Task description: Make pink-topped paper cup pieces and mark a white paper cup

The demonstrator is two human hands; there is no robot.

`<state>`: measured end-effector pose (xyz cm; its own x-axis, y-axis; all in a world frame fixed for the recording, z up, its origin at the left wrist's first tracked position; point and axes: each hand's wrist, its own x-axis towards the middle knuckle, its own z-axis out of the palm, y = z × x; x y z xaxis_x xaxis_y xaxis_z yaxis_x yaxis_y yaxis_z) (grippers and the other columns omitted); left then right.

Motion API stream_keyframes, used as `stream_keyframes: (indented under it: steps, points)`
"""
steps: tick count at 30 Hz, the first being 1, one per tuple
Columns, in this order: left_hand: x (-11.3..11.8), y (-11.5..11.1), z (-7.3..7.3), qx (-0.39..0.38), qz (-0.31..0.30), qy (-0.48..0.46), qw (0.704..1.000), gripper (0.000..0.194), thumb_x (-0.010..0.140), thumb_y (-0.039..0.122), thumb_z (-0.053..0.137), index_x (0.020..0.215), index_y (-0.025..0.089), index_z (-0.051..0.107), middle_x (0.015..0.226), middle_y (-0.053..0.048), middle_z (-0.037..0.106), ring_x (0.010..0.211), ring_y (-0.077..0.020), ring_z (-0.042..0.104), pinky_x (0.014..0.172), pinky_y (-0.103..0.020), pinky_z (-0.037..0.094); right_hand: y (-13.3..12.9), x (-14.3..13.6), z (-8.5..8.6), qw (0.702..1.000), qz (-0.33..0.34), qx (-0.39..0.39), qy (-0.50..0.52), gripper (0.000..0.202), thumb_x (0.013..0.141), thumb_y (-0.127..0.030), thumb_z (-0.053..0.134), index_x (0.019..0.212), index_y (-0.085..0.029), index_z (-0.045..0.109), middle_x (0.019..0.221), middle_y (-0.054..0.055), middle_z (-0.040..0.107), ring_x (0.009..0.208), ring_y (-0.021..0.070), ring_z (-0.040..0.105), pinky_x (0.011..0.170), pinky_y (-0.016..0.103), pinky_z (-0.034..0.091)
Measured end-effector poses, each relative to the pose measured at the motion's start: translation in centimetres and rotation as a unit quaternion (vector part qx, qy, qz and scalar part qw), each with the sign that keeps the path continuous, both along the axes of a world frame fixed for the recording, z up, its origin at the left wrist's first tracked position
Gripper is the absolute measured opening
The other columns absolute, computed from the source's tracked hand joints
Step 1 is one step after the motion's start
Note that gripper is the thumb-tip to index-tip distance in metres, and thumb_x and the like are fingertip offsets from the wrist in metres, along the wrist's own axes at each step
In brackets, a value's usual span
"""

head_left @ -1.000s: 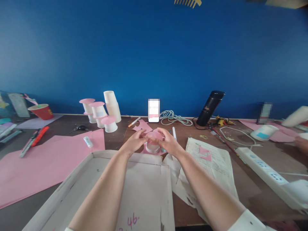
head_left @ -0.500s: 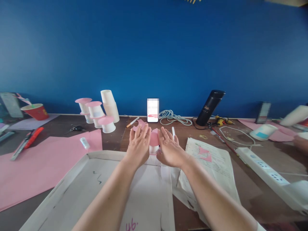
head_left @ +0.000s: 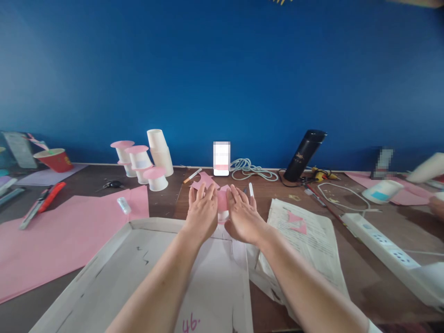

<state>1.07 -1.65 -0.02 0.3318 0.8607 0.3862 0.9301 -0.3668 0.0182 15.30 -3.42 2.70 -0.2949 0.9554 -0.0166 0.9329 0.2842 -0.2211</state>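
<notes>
Between my two hands stands a white paper cup [head_left: 223, 215] with a pink paper piece [head_left: 222, 200] on its top; the hands hide its sides. My left hand [head_left: 204, 212] is on its left, fingers stretched out and a little apart. On the right, my right hand [head_left: 244, 213] is also flat with its fingers extended. Whether the palms touch the cup or paper cannot be made out. Pink paper scraps [head_left: 205, 179] lie just beyond my left fingertips. A phone [head_left: 221, 159] stands upright behind, against the blue wall.
White box lid [head_left: 152, 277] under my forearms. To the left are pink-topped cups [head_left: 155, 179], stacked white cups [head_left: 160, 152], pink sheets [head_left: 69, 231] and a cutter [head_left: 38, 208]. To the right are a newspaper [head_left: 305, 245], black bottle [head_left: 303, 156], power strip [head_left: 381, 243] and another person's hand [head_left: 437, 206].
My hands have hardly moved; the fingertips sit slightly lower. The whole view has shifted slightly, with objects a little further right.
</notes>
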Motion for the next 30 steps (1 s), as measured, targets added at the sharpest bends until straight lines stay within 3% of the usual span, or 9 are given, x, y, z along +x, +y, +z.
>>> stream_keyframes:
  steps: [13, 20, 25, 30]
  points:
    - [0.0, 0.1, 0.0, -0.012, -0.005, -0.010, 1.000, 0.060, 0.077, 0.005, 0.037, 0.136, 0.013, 0.045, 0.144, -0.013, 0.043, 0.133, -0.0307, 0.033, 0.109, -0.059, 0.022, 0.1, 0.2, 0.5, 1.000, 0.006, -0.001, -0.007, 0.080, 0.074, -0.013, 0.048, 0.148, -0.008, 0.016, 0.157, 0.017, 0.005, 0.143, 0.0346, 0.008, 0.105, 0.071, 0.015]
    - [0.0, 0.1, 0.2, -0.006, -0.014, -0.017, 1.000, 0.059, 0.077, 0.005, 0.039, 0.134, 0.013, 0.046, 0.143, -0.013, 0.044, 0.135, -0.0303, 0.031, 0.111, -0.057, 0.016, 0.3, 0.5, 0.2, 1.000, 0.010, 0.009, 0.022, 0.080, 0.072, -0.014, 0.051, 0.147, -0.010, 0.022, 0.157, 0.017, 0.009, 0.143, 0.0329, 0.009, 0.107, 0.066, 0.015]
    - [0.0, 0.1, 0.6, -0.009, -0.013, -0.029, 0.999, 0.060, 0.075, 0.004, 0.039, 0.134, 0.013, 0.044, 0.139, -0.014, 0.047, 0.134, -0.0305, 0.031, 0.111, -0.059, 0.014, 1.2, 1.1, -0.5, 0.991, 0.008, 0.070, 0.110, 0.081, 0.070, -0.006, 0.045, 0.148, -0.014, 0.022, 0.155, 0.013, 0.021, 0.142, 0.0282, 0.018, 0.112, 0.056, 0.020]
    - [-1.0, 0.5, 1.4, 0.000, 0.023, -0.076, 0.997, 0.064, 0.075, -0.001, 0.037, 0.136, 0.017, 0.042, 0.142, -0.011, 0.045, 0.135, -0.0307, 0.030, 0.110, -0.059, 0.018, 2.5, 1.9, -1.2, 0.945, -0.024, 0.137, 0.295, 0.071, 0.070, -0.002, 0.038, 0.139, -0.017, 0.040, 0.141, 0.009, 0.047, 0.132, 0.0187, 0.040, 0.111, 0.041, 0.031]
